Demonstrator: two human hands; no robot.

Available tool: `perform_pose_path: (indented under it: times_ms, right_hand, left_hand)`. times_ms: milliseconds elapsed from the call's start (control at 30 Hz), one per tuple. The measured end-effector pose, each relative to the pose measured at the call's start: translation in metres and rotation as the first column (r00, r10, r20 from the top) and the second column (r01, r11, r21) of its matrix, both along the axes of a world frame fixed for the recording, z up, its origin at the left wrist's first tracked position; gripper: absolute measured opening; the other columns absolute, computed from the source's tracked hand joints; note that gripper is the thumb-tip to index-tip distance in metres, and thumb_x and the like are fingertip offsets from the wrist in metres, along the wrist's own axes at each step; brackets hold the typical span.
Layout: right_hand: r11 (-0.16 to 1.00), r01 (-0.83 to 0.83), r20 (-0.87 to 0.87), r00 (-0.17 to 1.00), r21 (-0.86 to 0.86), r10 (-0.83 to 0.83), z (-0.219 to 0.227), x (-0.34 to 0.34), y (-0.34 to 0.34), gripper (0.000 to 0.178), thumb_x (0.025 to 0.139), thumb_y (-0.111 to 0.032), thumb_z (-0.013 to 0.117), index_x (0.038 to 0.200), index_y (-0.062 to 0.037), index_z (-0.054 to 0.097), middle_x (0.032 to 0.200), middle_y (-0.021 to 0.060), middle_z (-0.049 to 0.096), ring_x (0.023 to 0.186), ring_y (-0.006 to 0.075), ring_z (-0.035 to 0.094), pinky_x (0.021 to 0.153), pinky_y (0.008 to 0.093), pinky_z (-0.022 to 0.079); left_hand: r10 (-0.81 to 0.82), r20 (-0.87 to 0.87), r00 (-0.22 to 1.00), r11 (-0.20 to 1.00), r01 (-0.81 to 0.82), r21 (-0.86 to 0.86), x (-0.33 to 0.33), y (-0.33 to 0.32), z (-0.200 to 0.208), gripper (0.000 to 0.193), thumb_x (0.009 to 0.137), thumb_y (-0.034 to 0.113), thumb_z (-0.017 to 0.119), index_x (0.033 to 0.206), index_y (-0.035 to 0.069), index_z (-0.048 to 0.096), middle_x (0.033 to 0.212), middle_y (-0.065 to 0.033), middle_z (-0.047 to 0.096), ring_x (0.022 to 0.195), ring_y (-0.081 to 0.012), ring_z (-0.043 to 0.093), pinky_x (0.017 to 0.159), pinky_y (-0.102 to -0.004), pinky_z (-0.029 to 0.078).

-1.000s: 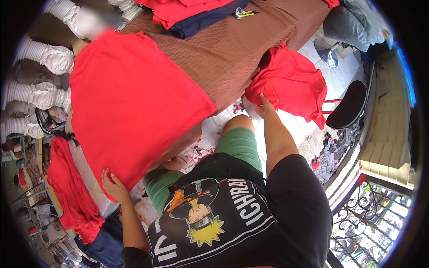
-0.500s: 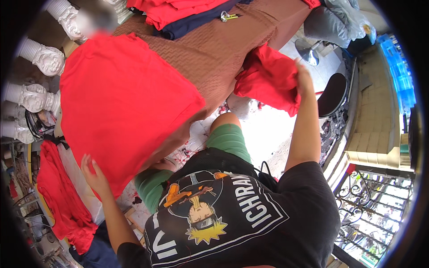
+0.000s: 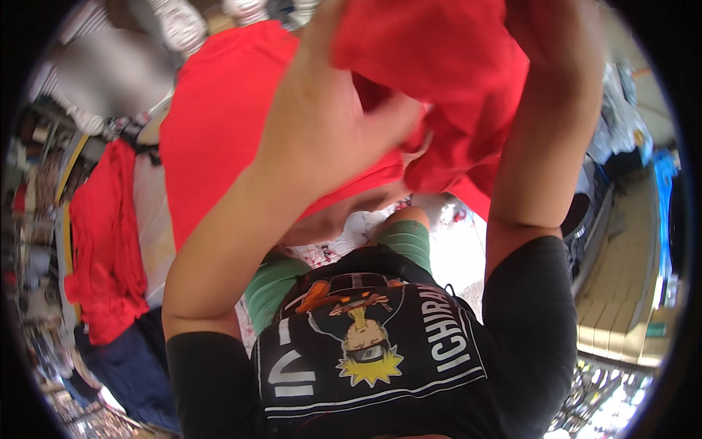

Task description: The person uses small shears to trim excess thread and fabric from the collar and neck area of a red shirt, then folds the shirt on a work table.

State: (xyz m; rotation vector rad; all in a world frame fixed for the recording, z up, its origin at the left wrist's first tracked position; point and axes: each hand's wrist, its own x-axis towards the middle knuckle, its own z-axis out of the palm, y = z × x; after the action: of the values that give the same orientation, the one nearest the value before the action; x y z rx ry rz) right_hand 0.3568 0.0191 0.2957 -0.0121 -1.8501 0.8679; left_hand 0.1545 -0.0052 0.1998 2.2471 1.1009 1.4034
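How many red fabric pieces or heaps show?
3: lifted red fabric at top centre; smooth red fabric left of it; crumpled red fabric at far left. More may be hidden.

Matt, creased red cloth (image 3: 439, 47) beside glossy, crinkled plastic bag (image 3: 620, 121)

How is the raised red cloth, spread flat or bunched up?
Bunched up: the raised red cloth hangs in loose, curving folds by the left hand. Its top runs out of view; cannot tell there.
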Motion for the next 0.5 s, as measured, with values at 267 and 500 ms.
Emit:
perform_pose_path:
  times_ms: [267,500]
  right_hand:
    - [0.801,0.509,0.463,0.819,-0.314,-0.339,-0.093,-0.06,0.107,0.038,0.093,-0.036,0.057,0.106,-0.0002,0.063,0.095,0.0059,0.065,0.085,0.0146,0.059,0.075,0.0274,0.045]
    - [0.745,0.569,0.927,0.325,-0.349,0.186,-0.203,-0.072,-0.009,0.062,0.082,-0.06,0.061,0.08,0.0004,0.071,0.065,0.0138,0.065,0.062,0.0215,0.066,0.062,0.0339,0.051]
  left_hand:
    - [0.514,0.155,0.844,0.831,-0.445,-0.333,-0.259,0.082,-0.126,0.038,0.09,0.02,0.063,0.121,-0.001,0.057,0.11,-0.0134,0.066,0.106,-0.0177,0.062,0.089,-0.0282,0.047]
    - [0.631,-0.184,0.754,0.649,-0.643,-0.406,-0.213,0.014,-0.171,0.062,0.082,0.04,0.07,0.123,-0.004,0.056,0.118,-0.02,0.062,0.111,-0.0263,0.06,0.096,-0.0344,0.045]
